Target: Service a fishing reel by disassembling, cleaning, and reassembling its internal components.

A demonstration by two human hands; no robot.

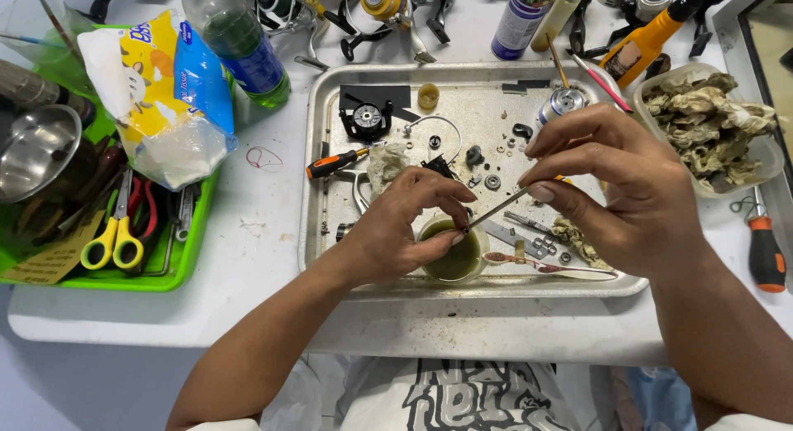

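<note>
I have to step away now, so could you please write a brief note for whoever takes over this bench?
Left hand: fingertips pinch a small part over the cup of green liquid.
Right hand: holds a thin metal rod, its tip at that part.
Metal tray: holds a black reel body, loose small parts and an orange-handled screwdriver.
Done: reel lies dismantled.
Left: parts remain loose.

Over the metal tray (330,150), the right hand (611,183) pokes a thin tool (498,209) at something tiny, perhaps a part, pinched by the left hand (405,224).
</note>
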